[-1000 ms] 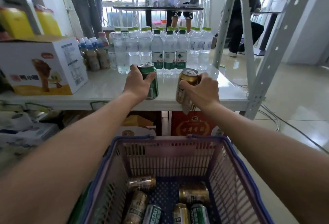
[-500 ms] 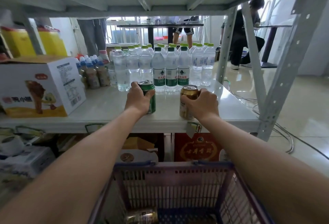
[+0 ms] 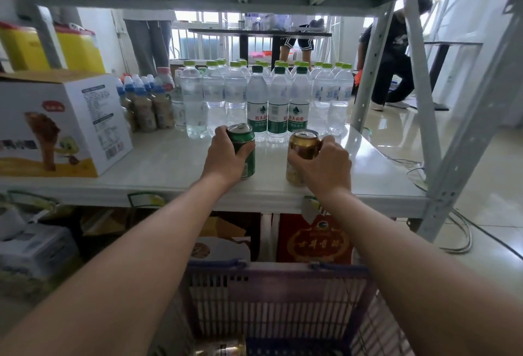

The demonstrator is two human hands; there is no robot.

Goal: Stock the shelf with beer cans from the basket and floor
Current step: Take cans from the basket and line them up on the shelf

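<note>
Beer cans held upright on the shelf (image 3: 169, 163), one per hand, in front of the water bottles (image 3: 278, 100).
Basket (image 3: 277, 293) sits below, one gold can (image 3: 223, 348) visible inside. Left hand (image 3: 226, 157) grip wraps the green can (image 3: 245, 143); right hand (image 3: 325, 167) grip wraps the gold beer can (image 3: 302, 149). Both can bases appear to rest on the shelf. Carton box (image 3: 56, 123) at left.

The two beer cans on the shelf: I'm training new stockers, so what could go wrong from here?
1. The gold can stands near the shelf's front edge; the right hand could nudge it off on release.
2. Pushed further back, the green can in the left hand might knock the water bottles right behind it.
</note>
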